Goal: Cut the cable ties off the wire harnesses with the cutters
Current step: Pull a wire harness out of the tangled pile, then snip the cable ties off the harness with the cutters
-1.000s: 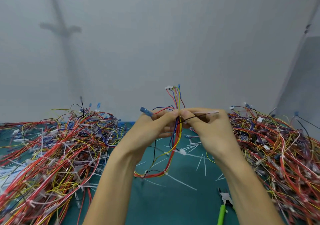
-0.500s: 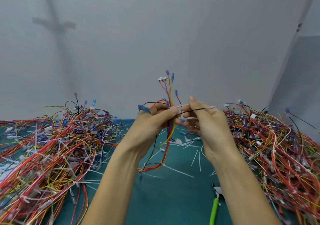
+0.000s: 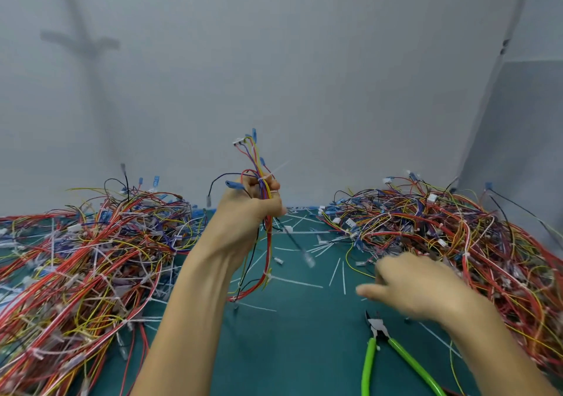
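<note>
On the far left of a teal work mat [image 3: 292, 353], a big tangled pile of wire harnesses [image 3: 85, 258], mostly red, yellow and white, is lying heaped against a grey wall. Near the middle, the left hand [image 3: 246, 210] is raised above the mat and gripping one harness [image 3: 264, 194] in a closed fist, fingers wrapped round the bundle. Its coloured wires are sticking up past the knuckles, and a white cable tie [image 3: 268, 177] is circling them just above the fist, its tail pointing up and to the right. The rest of that harness is hanging down to the mat. Loose white tie offcuts [image 3: 300, 283] are lying scattered beside it. Green-handled cutters [image 3: 384, 339] are lying flat on the mat, low and right of centre, with no hand on them. Just above them, the right hand [image 3: 417, 286] is hovering, blurred, thumb pointing left; whether it is holding anything cannot be told. On the far right, a second pile of harnesses [image 3: 457, 237] is lying spread out.
</note>
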